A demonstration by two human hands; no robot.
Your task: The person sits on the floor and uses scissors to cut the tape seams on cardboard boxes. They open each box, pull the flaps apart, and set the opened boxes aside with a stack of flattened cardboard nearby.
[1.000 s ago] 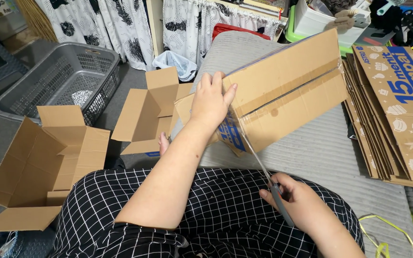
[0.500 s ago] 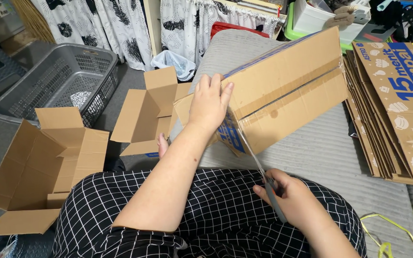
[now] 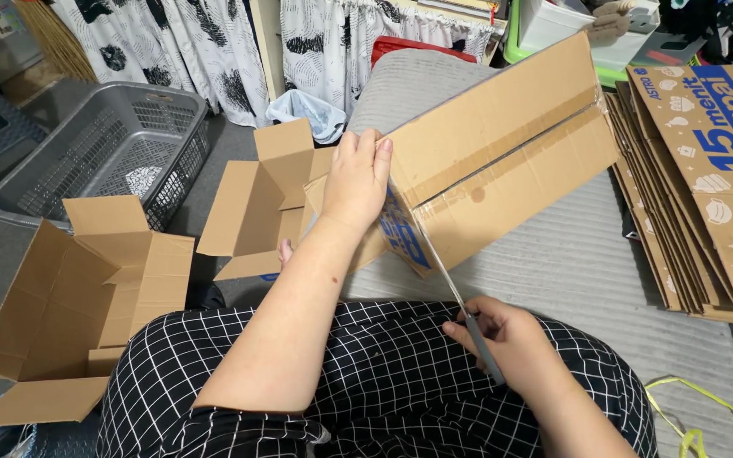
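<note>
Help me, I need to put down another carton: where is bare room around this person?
Bare grey mat lies between the taped carton and the flat carton stack. Dark floor between laundry basket and open boxes is narrow. The left side is crowded.

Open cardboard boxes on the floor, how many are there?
2: one open cardboard box at lower left, another open cardboard box beside the grey basket. More may be hidden.

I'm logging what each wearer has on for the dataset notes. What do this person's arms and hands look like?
Both forearms are bare, with no sleeves in view. The left hand and right hand wear no gloves, and no rings, watch or bracelets show. The fingernails on the left fingers look short and unpainted. Below the arms is a black garment with a thin white grid check.
</note>
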